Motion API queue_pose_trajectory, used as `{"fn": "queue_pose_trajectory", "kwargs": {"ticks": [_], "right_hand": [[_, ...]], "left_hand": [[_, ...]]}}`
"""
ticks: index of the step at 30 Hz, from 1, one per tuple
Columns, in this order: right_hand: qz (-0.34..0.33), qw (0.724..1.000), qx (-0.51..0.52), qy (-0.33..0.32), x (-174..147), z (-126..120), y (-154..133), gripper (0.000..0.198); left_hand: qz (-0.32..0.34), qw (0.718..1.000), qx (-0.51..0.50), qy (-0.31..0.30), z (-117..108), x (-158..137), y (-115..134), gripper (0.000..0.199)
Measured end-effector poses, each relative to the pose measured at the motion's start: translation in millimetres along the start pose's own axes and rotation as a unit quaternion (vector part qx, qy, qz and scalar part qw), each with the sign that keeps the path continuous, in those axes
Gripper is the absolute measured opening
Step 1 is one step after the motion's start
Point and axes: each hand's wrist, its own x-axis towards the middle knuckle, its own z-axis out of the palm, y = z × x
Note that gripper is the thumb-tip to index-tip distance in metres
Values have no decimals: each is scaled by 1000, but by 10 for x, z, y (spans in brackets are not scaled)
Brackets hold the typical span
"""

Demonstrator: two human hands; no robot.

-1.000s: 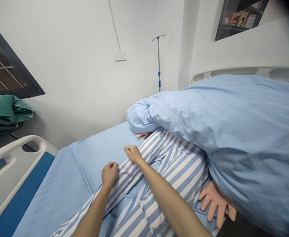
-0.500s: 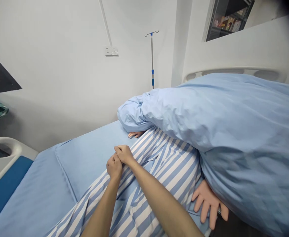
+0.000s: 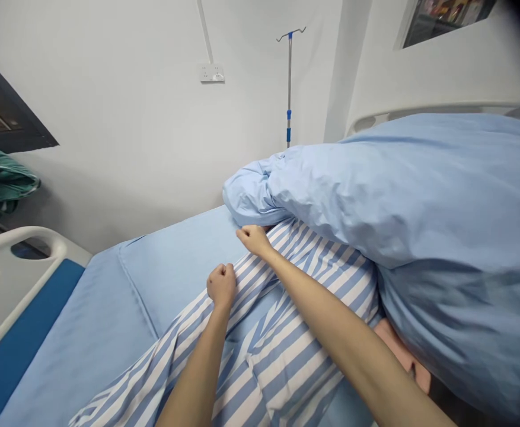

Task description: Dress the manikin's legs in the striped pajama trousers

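My left hand [image 3: 222,286] is closed in a fist at the far edge of the blue-and-white striped trousers [image 3: 295,362] on a lying manikin. Farther up the same leg, my right hand [image 3: 254,239] is also curled into a fist, just below the hem of the light blue quilt [image 3: 375,184]. No cloth or tool shows in either fist; their undersides are hidden. A manikin hand [image 3: 402,350] lies at the near side, partly covered by my right forearm and the quilt.
The manikin lies on a bed with a light blue sheet [image 3: 184,249]. A white bed end panel [image 3: 64,246] stands at left, with folded green cloth [image 3: 2,178] beyond it. A drip stand [image 3: 289,83] rises behind the bed, near a wall socket [image 3: 212,73].
My fists were together on the striped leg and are now apart. The right has moved up toward the quilt's hem. The view has shifted, and the scene sits higher and farther right.
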Motion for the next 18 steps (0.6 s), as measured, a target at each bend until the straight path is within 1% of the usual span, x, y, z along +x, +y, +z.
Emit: {"fn": "queue_pose_trajectory", "kwargs": {"ticks": [3,6,7,9,11,12,13,14,18], "right_hand": [[47,999,5,18,-110,112,217,32],[65,997,-13,33,-186,191,298,30],[67,997,-19,29,-193,199,298,30],[70,997,-31,18,-188,196,280,30],[74,996,-46,11,-182,184,259,30],[76,996,-55,9,-184,180,252,30],[77,995,-64,9,-190,178,248,29],[75,995,-72,8,-198,180,246,28],[76,992,-101,1,-231,199,239,26]], "left_hand": [[2,1000,-10,1,0,-4,15,30],[9,998,-55,-31,-51,-12,37,27],[14,996,-70,-50,-94,-18,38,26],[19,988,-102,-113,-240,-34,14,24],[24,975,-127,-180,-475,-59,-64,24],[22,970,-135,-200,-625,-75,-130,25],[18,970,-134,-201,-792,-91,-213,26],[8,975,-126,-184,-973,-109,-315,27],[-42,995,-68,-61,-1691,-193,-850,32]]}}
